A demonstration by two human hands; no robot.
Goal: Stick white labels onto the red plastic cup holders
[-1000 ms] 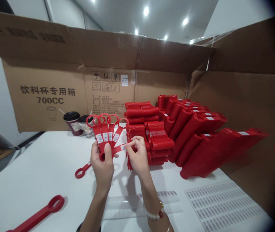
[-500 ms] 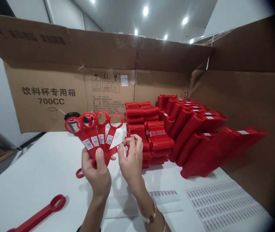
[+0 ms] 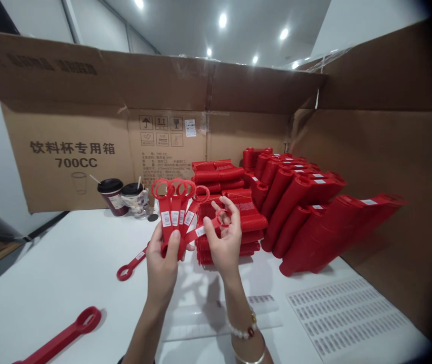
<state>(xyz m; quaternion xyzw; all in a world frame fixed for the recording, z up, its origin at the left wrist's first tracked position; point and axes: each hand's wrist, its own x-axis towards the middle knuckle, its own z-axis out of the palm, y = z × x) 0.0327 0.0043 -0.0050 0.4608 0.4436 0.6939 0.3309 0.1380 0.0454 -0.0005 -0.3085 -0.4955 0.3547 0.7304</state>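
1. Gripping a fan of red ring-headed plastic tags (image 3: 171,207) by their lower ends, the left hand (image 3: 162,265) keeps its fingers (image 3: 174,237) closed on the strips, with the rings upward and barcode labels showing.
2. Pinching a single red tag (image 3: 201,231) by its ring, the right hand (image 3: 225,242) has its fingers (image 3: 226,205) curled around the ring. The strap runs across to the left hand's fingers.
3. Directly behind the right hand's fingers: stacks of ribbed red plastic parts (image 3: 216,174). Further right: rows of red rolled bundles (image 3: 295,202).
4. Below and left of the left hand's fingers: a loose red tag (image 3: 130,263) on the white bench (image 3: 60,263). Further down lies a larger red ring-ended piece (image 3: 64,336).
5. Below the right hand's fingers: a clear plastic sheet (image 3: 219,318). Further right lies a white sheet of barcode labels (image 3: 347,318).
6. Beyond the left hand's fingers: two lidded drink cups (image 3: 123,197) before a cardboard box panel (image 3: 68,156) printed "700CC".
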